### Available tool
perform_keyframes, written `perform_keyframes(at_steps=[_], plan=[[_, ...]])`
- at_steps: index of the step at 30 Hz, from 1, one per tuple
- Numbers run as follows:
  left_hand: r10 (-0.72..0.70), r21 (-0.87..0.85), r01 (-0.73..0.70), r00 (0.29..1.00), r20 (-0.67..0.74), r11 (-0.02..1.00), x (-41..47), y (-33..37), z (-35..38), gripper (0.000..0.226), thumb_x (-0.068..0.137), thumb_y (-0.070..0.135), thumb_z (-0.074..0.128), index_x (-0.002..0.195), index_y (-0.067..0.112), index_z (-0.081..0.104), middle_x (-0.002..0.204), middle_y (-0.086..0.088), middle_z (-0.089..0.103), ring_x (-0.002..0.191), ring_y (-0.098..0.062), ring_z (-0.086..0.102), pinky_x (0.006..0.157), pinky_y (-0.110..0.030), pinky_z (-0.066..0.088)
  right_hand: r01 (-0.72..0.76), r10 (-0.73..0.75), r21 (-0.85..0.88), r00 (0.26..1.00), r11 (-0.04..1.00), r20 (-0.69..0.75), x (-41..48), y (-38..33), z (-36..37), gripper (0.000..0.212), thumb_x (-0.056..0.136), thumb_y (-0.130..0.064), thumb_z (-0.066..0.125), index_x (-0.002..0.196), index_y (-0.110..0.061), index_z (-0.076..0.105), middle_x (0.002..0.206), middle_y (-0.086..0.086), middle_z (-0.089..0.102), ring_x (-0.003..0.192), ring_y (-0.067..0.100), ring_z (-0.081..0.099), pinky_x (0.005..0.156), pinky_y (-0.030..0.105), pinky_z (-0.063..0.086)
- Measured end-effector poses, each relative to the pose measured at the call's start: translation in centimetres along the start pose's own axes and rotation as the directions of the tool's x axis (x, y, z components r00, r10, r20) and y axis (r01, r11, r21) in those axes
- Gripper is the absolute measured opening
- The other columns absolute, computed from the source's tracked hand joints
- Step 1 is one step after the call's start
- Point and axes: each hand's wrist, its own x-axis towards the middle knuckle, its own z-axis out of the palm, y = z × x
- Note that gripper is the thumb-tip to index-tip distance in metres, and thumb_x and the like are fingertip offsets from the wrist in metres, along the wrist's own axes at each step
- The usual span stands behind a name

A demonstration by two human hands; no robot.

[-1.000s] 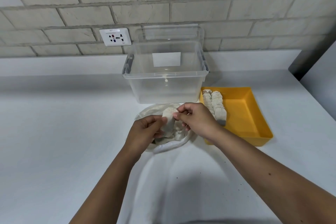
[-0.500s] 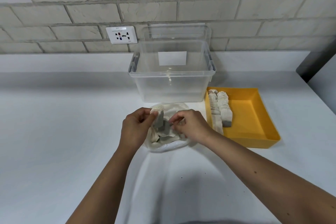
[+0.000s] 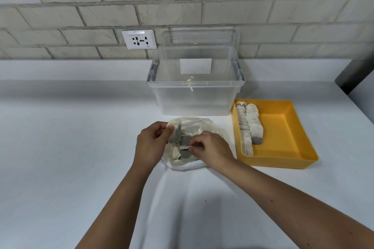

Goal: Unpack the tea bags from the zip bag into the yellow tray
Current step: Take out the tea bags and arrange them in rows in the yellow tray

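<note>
Pinching a small white-and-grey paper tea bag [image 3: 176, 134] upright with the left hand [image 3: 150, 143], and nipping another with the right hand [image 3: 211, 147] inside the crinkly clear plastic zip bag [image 3: 194, 125], likely to pull them apart. Soft, thin, easy to tear. Kept just beside the yellow plastic tray [image 3: 279, 160] for a short carry; two neat rows [image 3: 248, 125] already there.

Tea bags [image 3: 185, 140] in zip bag [image 3: 202, 125] partly hidden; socket [image 3: 139, 39] label unreadable; dark object [image 3: 352, 79] cut by right edge.
</note>
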Motion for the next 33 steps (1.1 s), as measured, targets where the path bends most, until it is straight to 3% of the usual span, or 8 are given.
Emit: perform_keyframes(at_steps=[5, 7, 10, 13, 15, 18, 24, 33], plan=[[-0.022, -0.019, 0.021, 0.999, -0.029, 1.000, 0.2, -0.1, -0.1, 0.011, 0.093, 0.026, 0.065, 0.088, 0.024, 0.075, 0.079, -0.004, 0.076, 0.082, -0.029, 0.073, 0.086, -0.048, 0.059, -0.064, 0.082, 0.247, 0.995, 0.967, -0.061, -0.1, 0.5, -1.6, 0.007, 0.086, -0.025, 0.071, 0.091, -0.021, 0.074, 0.083, -0.009, 0.070, 0.074, 0.004, 0.062, 0.071, 0.023, 0.050], [-0.040, -0.048, 0.038, 0.998, -0.045, 0.998, 0.2, -0.1, -0.1, 0.012, 0.094, 0.023, 0.065, 0.090, 0.020, 0.075, 0.079, -0.010, 0.075, 0.083, -0.032, 0.073, 0.082, -0.045, 0.061, -0.158, 0.185, 0.437, 0.982, 0.886, -0.021, -0.2, 0.4, -2.7, 0.007, 0.087, -0.022, 0.071, 0.088, -0.016, 0.073, 0.073, -0.006, 0.067, 0.059, 0.004, 0.057, 0.062, 0.023, 0.049], [-0.065, -0.069, 0.062, 0.997, -0.040, 0.996, 0.1, 0.1, 0.1, 0.013, 0.095, 0.021, 0.064, 0.094, 0.016, 0.076, 0.082, -0.014, 0.075, 0.084, -0.033, 0.073, 0.079, -0.041, 0.062, -0.270, 0.245, 0.613, 0.961, 0.743, 0.126, -0.4, 0.1, -4.7, 0.013, 0.092, -0.018, 0.064, 0.094, -0.006, 0.070, 0.070, 0.001, 0.062, 0.058, 0.010, 0.053, 0.057, 0.025, 0.047], [-0.079, -0.075, 0.079, 0.997, 0.005, 0.994, -0.1, 0.3, 0.4, 0.015, 0.096, 0.020, 0.063, 0.095, 0.013, 0.077, 0.085, -0.013, 0.076, 0.086, -0.031, 0.073, 0.075, -0.036, 0.062, -0.252, 0.175, 0.607, 0.967, 0.753, 0.185, -0.6, -0.4, -6.3, 0.013, 0.092, -0.017, 0.064, 0.095, -0.008, 0.072, 0.078, 0.001, 0.067, 0.063, 0.010, 0.058, 0.059, 0.022, 0.049], [-0.077, -0.074, 0.079, 0.996, 0.034, 0.994, -0.3, 0.5, 0.6, 0.016, 0.096, 0.021, 0.063, 0.093, 0.013, 0.077, 0.085, -0.014, 0.075, 0.086, -0.031, 0.073, 0.074, -0.034, 0.062, -0.166, 0.101, 0.514, 0.983, 0.841, 0.153, -0.5, -0.8, -7.1, 0.009, 0.089, -0.019, 0.069, 0.089, -0.013, 0.076, 0.080, 0.005, 0.073, 0.067, 0.010, 0.062, 0.070, 0.027, 0.052], [-0.071, -0.084, 0.078, 0.994, 0.079, 0.993, -0.6, 0.8, 0.9, 0.017, 0.097, 0.022, 0.062, 0.091, 0.013, 0.076, 0.087, -0.017, 0.075, 0.086, -0.032, 0.072, 0.072, -0.032, 0.061, -0.104, 0.039, 0.487, 0.989, 0.867, 0.141, -0.4, -1.4, -7.5, 0.007, 0.086, -0.018, 0.072, 0.084, -0.012, 0.077, 0.079, 0.009, 0.073, 0.068, 0.014, 0.062, 0.078, 0.036, 0.053], [-0.086, -0.138, 0.112, 0.979, 0.185, 0.984, -1.3, 1.5, 1.1, 0.019, 0.098, 0.018, 0.060, 0.094, 0.010, 0.076, 0.082, -0.014, 0.075, 0.074, -0.022, 0.072, 0.066, -0.027, 0.058, -0.177, 0.078, 0.520, 0.975, 0.836, 0.207, 0.1, -2.5, -7.6, 0.014, 0.090, -0.018, 0.066, 0.085, -0.008, 0.073, 0.070, 0.000, 0.067, 0.063, 0.012, 0.058, 0.072, 0.030, 0.048], [-0.157, -0.312, 0.222, 0.963, 0.219, 0.924, -2.0, 2.4, 1.4, 0.020, 0.099, 0.014, 0.058, 0.091, 0.005, 0.075, 0.079, -0.014, 0.074, 0.067, -0.021, 0.071, 0.061, -0.029, 0.061, -0.156, 0.155, 0.475, 0.987, 0.866, 0.041, 1.0, -2.2, -6.4, 0.017, 0.090, -0.019, 0.067, 0.073, -0.018, 0.070, 0.063, -0.004, 0.067, 0.051, 0.011, 0.058, 0.062, 0.022, 0.049]])
